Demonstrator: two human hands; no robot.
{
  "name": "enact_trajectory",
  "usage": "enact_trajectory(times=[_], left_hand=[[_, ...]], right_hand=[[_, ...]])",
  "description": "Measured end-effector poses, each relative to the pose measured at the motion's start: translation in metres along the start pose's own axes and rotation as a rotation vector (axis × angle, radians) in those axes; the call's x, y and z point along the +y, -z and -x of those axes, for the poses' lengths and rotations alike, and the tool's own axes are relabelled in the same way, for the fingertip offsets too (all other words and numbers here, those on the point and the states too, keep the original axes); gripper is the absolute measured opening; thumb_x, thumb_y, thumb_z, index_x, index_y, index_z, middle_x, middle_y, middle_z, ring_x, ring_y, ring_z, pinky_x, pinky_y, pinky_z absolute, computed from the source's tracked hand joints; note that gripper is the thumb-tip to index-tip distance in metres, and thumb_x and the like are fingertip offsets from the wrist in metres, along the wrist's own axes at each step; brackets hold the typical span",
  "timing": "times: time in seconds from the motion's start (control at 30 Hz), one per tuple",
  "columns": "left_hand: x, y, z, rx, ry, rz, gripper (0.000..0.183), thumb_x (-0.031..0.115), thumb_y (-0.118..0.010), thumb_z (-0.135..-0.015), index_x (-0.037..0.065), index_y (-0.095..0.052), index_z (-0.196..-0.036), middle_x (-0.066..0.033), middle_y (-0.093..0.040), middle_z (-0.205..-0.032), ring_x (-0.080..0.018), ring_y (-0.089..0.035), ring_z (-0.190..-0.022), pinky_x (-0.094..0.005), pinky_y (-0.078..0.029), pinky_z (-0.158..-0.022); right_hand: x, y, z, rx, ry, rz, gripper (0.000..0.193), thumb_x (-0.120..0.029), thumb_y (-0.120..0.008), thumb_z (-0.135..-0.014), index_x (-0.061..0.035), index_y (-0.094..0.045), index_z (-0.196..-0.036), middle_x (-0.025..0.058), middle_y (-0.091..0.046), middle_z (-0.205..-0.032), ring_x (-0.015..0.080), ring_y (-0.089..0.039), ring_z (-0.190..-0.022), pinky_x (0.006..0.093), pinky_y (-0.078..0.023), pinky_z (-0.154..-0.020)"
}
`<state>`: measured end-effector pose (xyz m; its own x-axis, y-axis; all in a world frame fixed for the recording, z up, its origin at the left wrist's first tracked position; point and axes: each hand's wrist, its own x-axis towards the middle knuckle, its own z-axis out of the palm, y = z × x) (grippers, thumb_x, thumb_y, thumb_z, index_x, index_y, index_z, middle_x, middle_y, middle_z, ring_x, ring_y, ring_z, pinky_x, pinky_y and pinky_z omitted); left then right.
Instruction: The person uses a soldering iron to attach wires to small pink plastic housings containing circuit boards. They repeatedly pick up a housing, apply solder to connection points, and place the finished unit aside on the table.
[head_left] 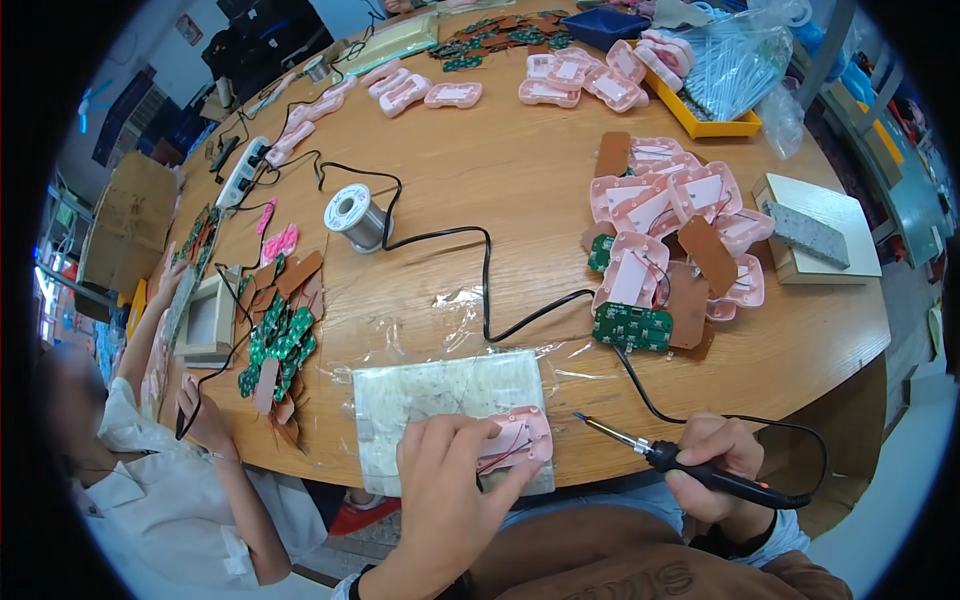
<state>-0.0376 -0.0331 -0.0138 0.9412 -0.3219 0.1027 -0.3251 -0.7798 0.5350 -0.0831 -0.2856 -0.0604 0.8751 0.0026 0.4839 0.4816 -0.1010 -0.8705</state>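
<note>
My left hand (pixel 447 487) is closed round a pink plastic shell (pixel 537 432), thumb at its near side and fingers over its left end. Thin red and black wires show inside the shell. Beneath it lies a pale, taped work pad (pixel 400 385) at the table's front edge. Off to the right, my right hand (pixel 722 468) grips the black handle of a soldering iron (pixel 650 448). Its metal tip points left toward the shell, with a gap between them. A black cord runs from the handle's end.
A heap of pink shells (pixel 640 200) with green circuit boards (pixel 632 327) lies right of centre. A solder spool (pixel 355 215) stands by the cord. More boards (pixel 285 335) are piled at left, beside a co-worker's hand (pixel 203 415). A pale box (pixel 835 235) sits at right.
</note>
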Motion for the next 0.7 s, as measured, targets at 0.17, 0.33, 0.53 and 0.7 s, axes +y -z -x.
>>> enact_trajectory(times=[0.17, 0.33, 0.53, 0.7], left_hand=[[-0.007, -0.018, -0.003, 0.084, 0.082, 0.102, 0.014, 0.007, -0.077, -0.068, 0.007, -0.066, -0.076, -0.0045, -0.055, -0.083, -0.0267, -0.05, -0.081, -0.0391, -0.037, -0.074], [-0.006, -0.019, -0.009, -0.001, 0.112, 0.126, 0.009, 0.007, -0.075, -0.07, 0.007, -0.066, -0.073, -0.0048, -0.056, -0.084, -0.0264, -0.05, -0.082, -0.0389, -0.037, -0.076], [-0.006, -0.014, -0.016, -0.075, 0.133, 0.116, 0.009, 0.007, -0.074, -0.072, 0.003, -0.065, -0.072, -0.007, -0.054, -0.082, -0.0264, -0.05, -0.084, -0.037, -0.04, -0.076], [-0.006, -0.014, -0.017, -0.08, 0.146, 0.134, 0.009, 0.006, -0.073, -0.071, 0.003, -0.065, -0.071, -0.0075, -0.054, -0.081, -0.0265, -0.05, -0.083, -0.0368, -0.041, -0.074]], right_hand=[[0.003, -0.004, -0.005, -0.031, 0.018, 0.014, 0.029, 0.003, -0.072, -0.064, -0.0047, -0.057, -0.088, 0.0043, -0.054, -0.06, 0.0155, -0.05, -0.047, 0.028, -0.035, -0.044], [0.002, -0.009, -0.013, -0.102, 0.003, 0.004, 0.03, 0.0, -0.074, -0.065, -0.0061, -0.058, -0.089, 0.0049, -0.054, -0.06, 0.0186, -0.05, -0.046, 0.0284, -0.036, -0.044], [0.004, -0.021, -0.021, -0.217, 0.024, 0.056, 0.03, 0.0, -0.074, -0.064, -0.0058, -0.058, -0.089, 0.0061, -0.055, -0.06, 0.0217, -0.05, -0.046, 0.0299, -0.038, -0.044], [0.004, -0.022, -0.027, -0.294, 0.003, 0.044, 0.026, 0.0, -0.074, -0.064, -0.0055, -0.059, -0.084, 0.0061, -0.054, -0.06, 0.0217, -0.05, -0.046, 0.0302, -0.038, -0.044]])
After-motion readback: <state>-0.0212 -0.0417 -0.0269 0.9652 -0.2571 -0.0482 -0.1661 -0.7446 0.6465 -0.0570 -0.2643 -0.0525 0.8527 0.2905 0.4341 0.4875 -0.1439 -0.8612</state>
